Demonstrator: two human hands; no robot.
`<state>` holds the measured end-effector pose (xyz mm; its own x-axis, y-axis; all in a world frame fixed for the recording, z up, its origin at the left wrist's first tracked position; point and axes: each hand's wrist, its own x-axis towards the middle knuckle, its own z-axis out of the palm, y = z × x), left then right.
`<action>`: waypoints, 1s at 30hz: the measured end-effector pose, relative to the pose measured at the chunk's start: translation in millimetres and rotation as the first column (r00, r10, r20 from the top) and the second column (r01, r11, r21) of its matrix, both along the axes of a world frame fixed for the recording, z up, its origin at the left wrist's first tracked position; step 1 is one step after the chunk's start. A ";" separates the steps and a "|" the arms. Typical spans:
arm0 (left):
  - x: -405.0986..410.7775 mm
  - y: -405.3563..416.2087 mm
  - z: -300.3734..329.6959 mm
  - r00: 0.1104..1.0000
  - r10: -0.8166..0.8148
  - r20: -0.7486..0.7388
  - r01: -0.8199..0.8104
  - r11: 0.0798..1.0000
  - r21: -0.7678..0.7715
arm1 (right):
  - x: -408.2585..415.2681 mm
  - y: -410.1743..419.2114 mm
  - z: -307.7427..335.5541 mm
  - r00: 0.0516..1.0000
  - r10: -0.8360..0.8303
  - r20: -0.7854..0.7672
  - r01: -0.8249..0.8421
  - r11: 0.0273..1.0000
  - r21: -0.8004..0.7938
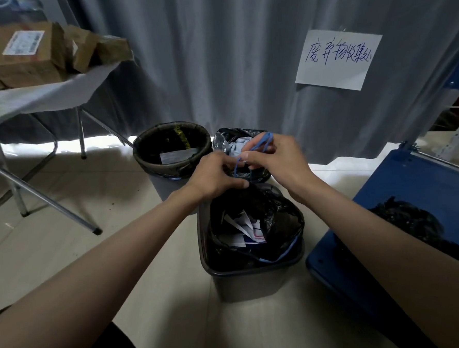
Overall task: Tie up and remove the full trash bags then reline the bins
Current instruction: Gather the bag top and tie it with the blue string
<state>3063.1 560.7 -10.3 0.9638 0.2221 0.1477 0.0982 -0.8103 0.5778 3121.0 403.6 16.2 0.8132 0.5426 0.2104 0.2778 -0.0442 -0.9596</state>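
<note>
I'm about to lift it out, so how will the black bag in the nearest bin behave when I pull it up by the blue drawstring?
The black bag is thin, crinkled film, so it will likely sag and flop. Mostly paper scraps show inside, so it is probably light. The blue drawstring, pinched by both hands, looks thin and may dig into the fingers.

Both bare forearms reach forward, meeting above the nearest bin. The left hand curls, thumb tucked; the right hand apparently pinches a blue drawstring, fingertips partly hidden.
</note>
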 end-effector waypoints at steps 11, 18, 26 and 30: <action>-0.2 -6.1 -4.5 0.992 0.108 0.064 -0.099 0.987 -0.130 | 22.8 -12.2 -37.9 0.994 -0.009 0.106 0.072 0.789 -0.610; 2.0 -3.2 -4.4 0.987 0.134 0.092 -0.116 0.977 -0.179 | 8.3 -3.2 -55.3 0.952 -0.056 0.300 0.258 0.673 -0.694; 0.3 -5.4 0.2 0.969 0.207 0.133 -0.167 0.950 -0.263 | 25.4 -24.1 -62.7 0.965 -0.153 0.212 0.260 0.670 -0.696; -4.3 0.2 5.3 0.973 0.219 -0.072 -0.230 0.944 -0.238 | 21.2 -33.6 -62.5 0.960 -0.159 0.230 0.275 0.681 -0.678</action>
<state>3058.7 560.9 -5.1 0.8893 0.4569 0.0210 0.2906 -0.6000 0.7453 3142.1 370.0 -46.2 0.9198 0.3910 -0.0345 0.3014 -0.7598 -0.5760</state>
